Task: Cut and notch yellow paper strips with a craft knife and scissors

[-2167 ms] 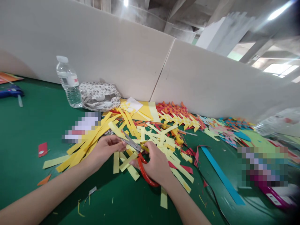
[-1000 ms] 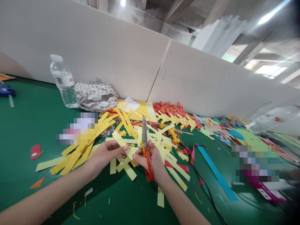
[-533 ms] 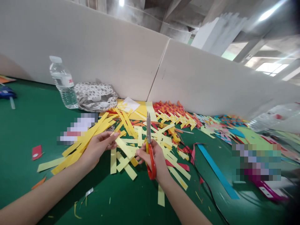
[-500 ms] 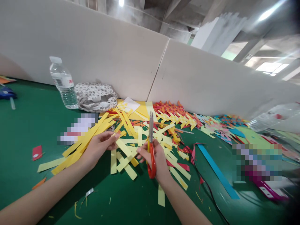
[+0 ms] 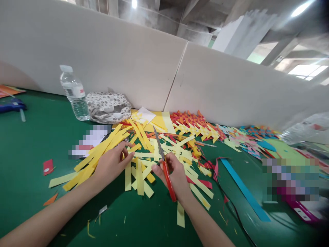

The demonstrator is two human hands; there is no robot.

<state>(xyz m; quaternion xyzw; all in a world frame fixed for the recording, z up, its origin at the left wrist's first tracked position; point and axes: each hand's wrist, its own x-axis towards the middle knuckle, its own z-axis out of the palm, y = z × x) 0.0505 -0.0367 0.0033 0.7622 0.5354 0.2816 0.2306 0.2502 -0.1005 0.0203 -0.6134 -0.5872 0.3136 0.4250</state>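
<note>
My right hand [image 5: 177, 171] is wrapped round the red handles of a pair of scissors [image 5: 168, 178]. Their blades look closed and point up and to the left, over a heap of pale yellow paper strips [image 5: 140, 178]. My left hand [image 5: 111, 163] has its thumb and fingers apart, close to a short yellow paper piece [image 5: 135, 148] at the edge of the heap. Under and beside that hand lie longer deep yellow paper strips [image 5: 102, 147]. No strip shows in its grasp.
A water bottle [image 5: 75, 96] and a patterned cloth bundle [image 5: 109, 107] stand by the partition [image 5: 115, 51]. Woven paper fish [image 5: 190, 120] lie behind the heap. A black cable [image 5: 235, 212] and a blue strip [image 5: 245, 190] are on the right; a blue glue gun [image 5: 12, 105] is far left.
My left hand has let go of a pale yellow strip, which now lies on the heap, and its fingers have spread. The scissors have tilted to the left in my right hand.
</note>
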